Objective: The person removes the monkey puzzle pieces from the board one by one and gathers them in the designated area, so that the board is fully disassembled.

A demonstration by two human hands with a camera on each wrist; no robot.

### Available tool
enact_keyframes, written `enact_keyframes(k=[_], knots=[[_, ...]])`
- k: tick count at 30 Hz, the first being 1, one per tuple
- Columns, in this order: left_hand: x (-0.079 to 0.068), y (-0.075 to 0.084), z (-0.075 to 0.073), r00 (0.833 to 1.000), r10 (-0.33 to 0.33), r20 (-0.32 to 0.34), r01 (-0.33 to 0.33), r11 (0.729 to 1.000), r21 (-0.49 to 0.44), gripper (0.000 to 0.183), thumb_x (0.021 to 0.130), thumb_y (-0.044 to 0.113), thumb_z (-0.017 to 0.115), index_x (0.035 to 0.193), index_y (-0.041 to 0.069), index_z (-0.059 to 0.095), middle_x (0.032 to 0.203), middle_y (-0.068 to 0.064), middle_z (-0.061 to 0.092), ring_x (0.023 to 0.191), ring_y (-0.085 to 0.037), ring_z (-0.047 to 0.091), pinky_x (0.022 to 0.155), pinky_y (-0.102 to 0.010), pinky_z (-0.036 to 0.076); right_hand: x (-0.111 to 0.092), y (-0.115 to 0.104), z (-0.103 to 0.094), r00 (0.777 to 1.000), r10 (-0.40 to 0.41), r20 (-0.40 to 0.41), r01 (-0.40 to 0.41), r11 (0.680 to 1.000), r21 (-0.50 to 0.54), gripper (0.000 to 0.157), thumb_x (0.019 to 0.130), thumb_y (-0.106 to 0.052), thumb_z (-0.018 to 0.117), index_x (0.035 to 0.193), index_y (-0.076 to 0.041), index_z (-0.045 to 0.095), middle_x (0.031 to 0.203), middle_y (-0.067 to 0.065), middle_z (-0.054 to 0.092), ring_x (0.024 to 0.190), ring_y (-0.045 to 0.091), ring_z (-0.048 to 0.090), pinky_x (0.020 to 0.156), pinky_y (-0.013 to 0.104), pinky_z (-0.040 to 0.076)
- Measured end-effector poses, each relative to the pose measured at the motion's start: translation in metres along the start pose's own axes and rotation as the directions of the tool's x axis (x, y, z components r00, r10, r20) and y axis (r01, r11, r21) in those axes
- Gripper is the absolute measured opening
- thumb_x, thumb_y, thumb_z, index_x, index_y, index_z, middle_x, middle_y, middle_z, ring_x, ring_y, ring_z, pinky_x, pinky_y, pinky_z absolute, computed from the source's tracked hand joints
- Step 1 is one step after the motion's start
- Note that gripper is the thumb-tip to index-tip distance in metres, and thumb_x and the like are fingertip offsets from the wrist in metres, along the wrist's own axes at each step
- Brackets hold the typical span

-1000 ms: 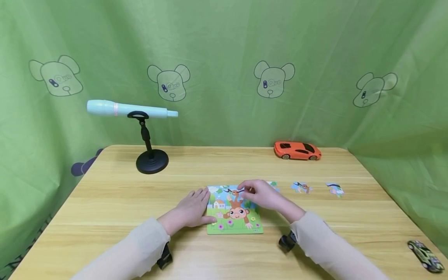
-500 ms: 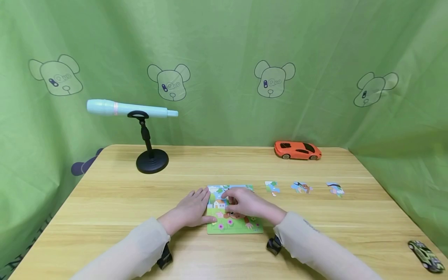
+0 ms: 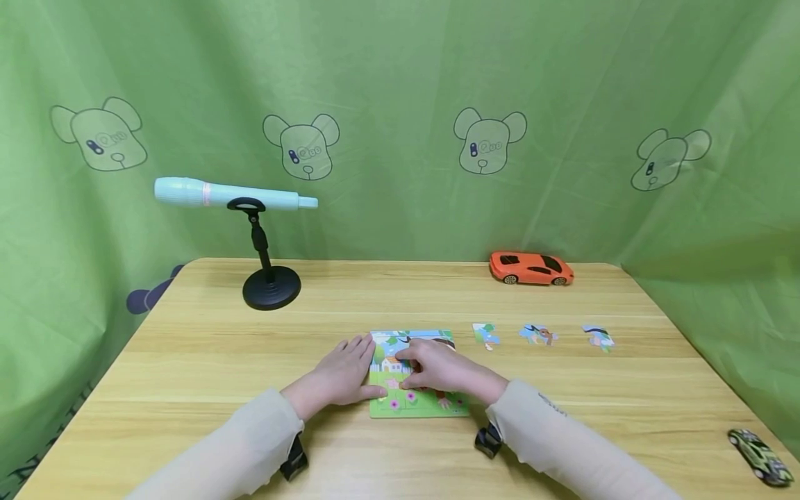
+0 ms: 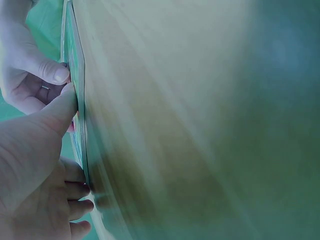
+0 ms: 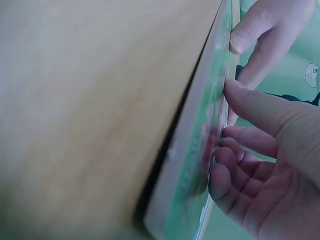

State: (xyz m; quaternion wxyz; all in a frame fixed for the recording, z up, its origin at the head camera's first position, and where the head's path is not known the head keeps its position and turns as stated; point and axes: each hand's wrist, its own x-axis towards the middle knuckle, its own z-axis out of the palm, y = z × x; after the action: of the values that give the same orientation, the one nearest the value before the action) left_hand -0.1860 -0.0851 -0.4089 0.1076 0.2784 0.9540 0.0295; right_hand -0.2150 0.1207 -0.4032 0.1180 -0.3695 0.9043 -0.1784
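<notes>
A monkey jigsaw puzzle lies in its flat frame on the wooden table. My left hand lies along its left side, fingers straight, thumb over the lower left corner. Over the puzzle's middle, my right hand bends its fingers down and covers much of the monkey. In the right wrist view its thumb and curled fingertips meet the picture, set apart from each other; I cannot tell whether they grip a piece. Loose puzzle pieces lie right of the frame: one closest, another, and one farthest.
A light blue microphone rests on a black stand at the back left. An orange toy car stands near the back edge, and a camouflage toy car at the right edge. Green curtain surrounds the table.
My right hand has moved left and down from the puzzle's upper right to its middle, then slightly lower, uncovering the closest loose piece. My left hand has stayed put.
</notes>
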Motion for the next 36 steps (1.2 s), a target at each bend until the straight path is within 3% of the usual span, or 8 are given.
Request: enact_keyframes(k=[7,15,25,29,36], knots=[[0.001,-0.001,0.001,1.000,0.000,-0.004,0.000,1.000,0.000,0.086,0.088,0.058,0.046,0.142,-0.006,0.026,0.148,-0.020,0.021,0.135,-0.031,0.020,0.108,-0.044,0.019,0.001,0.001,0.002,1.000,-0.005,-0.012,0.005,1.000,0.007,0.044,0.080,-0.025,0.073,0.117,-0.003,0.063,0.074,-0.006,0.048,0.059,0.007,0.042,0.049,0.021,0.035],[0.001,-0.001,0.002,1.000,0.006,-0.011,-0.006,1.000,0.006,0.086,0.088,0.058,0.046,0.141,-0.006,0.027,0.147,-0.020,0.021,0.134,-0.032,0.021,0.107,-0.044,0.020,0.001,-0.001,0.001,1.000,-0.006,-0.020,0.007,0.997,0.075,0.040,0.080,-0.018,0.073,0.115,-0.003,0.061,0.066,-0.006,0.049,0.050,0.006,0.042,0.049,0.021,0.036],[0.001,-0.001,0.000,1.000,-0.001,-0.007,0.001,1.000,-0.005,0.086,0.088,0.058,0.046,0.141,-0.006,0.027,0.148,-0.020,0.022,0.135,-0.032,0.021,0.108,-0.044,0.019,0.000,0.004,0.001,0.999,-0.014,-0.045,0.023,0.981,0.192,0.031,0.080,-0.010,0.072,0.109,-0.003,0.060,0.069,-0.003,0.050,0.051,0.007,0.044,0.049,0.022,0.039],[0.001,0.000,0.000,1.000,-0.005,-0.004,0.005,1.000,-0.011,0.086,0.088,0.058,0.047,0.141,-0.006,0.026,0.148,-0.020,0.022,0.134,-0.032,0.021,0.108,-0.044,0.020,0.000,0.006,0.001,0.998,0.008,-0.059,0.010,0.952,0.307,0.025,0.083,-0.004,0.067,0.107,-0.004,0.059,0.071,0.000,0.051,0.053,0.009,0.048,0.049,0.023,0.043],[0.000,0.001,-0.001,1.000,-0.003,0.005,0.003,1.000,-0.027,0.086,0.088,0.058,0.046,0.142,-0.006,0.025,0.148,-0.020,0.020,0.135,-0.032,0.020,0.108,-0.044,0.018,0.000,0.013,0.004,0.994,0.092,-0.066,-0.042,0.841,0.540,0.013,0.090,-0.003,0.058,0.102,-0.006,0.062,0.078,0.005,0.058,0.051,0.015,0.047,0.039,0.023,0.040]])
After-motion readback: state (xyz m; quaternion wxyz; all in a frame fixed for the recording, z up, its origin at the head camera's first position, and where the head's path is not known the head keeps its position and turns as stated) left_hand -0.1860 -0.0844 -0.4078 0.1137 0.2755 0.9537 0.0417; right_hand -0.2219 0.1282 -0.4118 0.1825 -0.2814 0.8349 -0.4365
